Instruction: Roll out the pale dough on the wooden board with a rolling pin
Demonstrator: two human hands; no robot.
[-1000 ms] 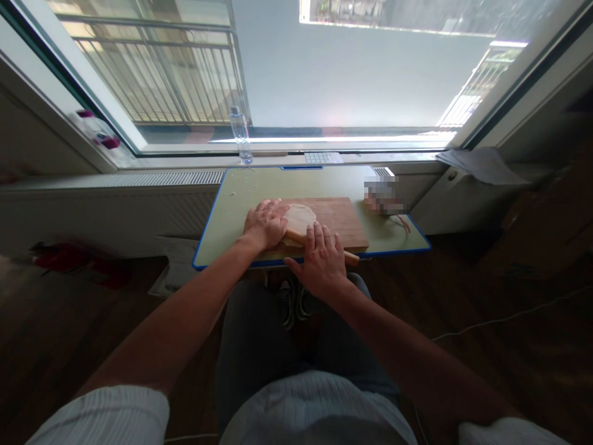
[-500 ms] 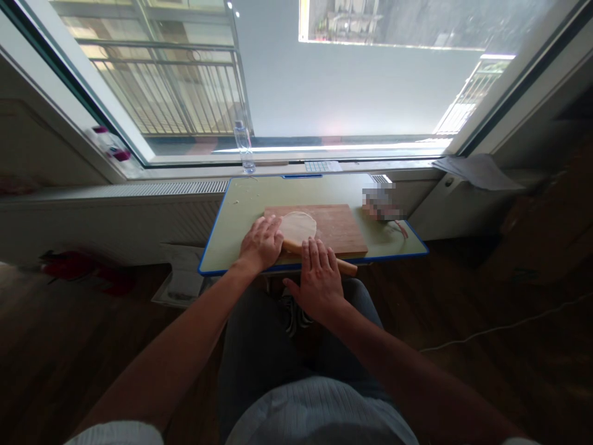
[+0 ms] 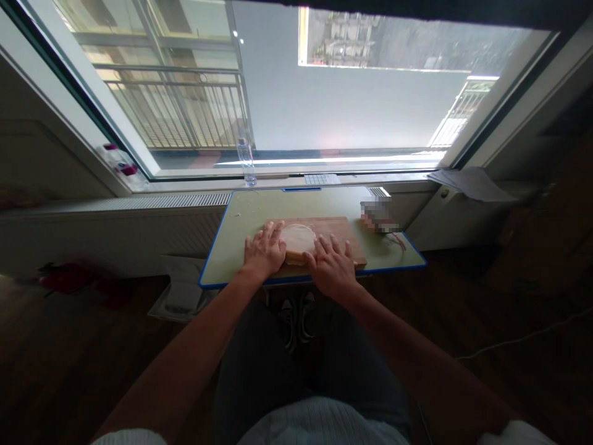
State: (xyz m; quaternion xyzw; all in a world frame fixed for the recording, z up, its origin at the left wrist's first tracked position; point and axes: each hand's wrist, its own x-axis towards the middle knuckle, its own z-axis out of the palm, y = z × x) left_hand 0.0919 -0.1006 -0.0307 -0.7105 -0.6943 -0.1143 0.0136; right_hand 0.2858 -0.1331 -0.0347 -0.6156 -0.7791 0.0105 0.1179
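A thin, pale round of dough (image 3: 300, 236) lies on a wooden board (image 3: 341, 227). Across its near edge runs a wooden rolling pin (image 3: 295, 257), with only its middle showing between my hands. My left hand (image 3: 265, 250) lies over the pin's left end, fingers stretched forward beside the dough. Over the right end rests my right hand (image 3: 332, 264), its fingers spread and its thumb by the pin. Both palms press down on the pin without wrapping around it; the pin's ends are hidden beneath them.
The board sits on a small blue-edged table (image 3: 220, 247) by the window. A blurred-out object (image 3: 377, 216) stands at the table's right. Behind, the sill holds a clear bottle (image 3: 246, 162) and a white gridded item (image 3: 322, 179). Papers (image 3: 470, 184) lie at right.
My right hand has moved forward from the near edge onto the board, and the pin now lies straighter across. My left hand's fingers have spread. The view has tilted up slightly.
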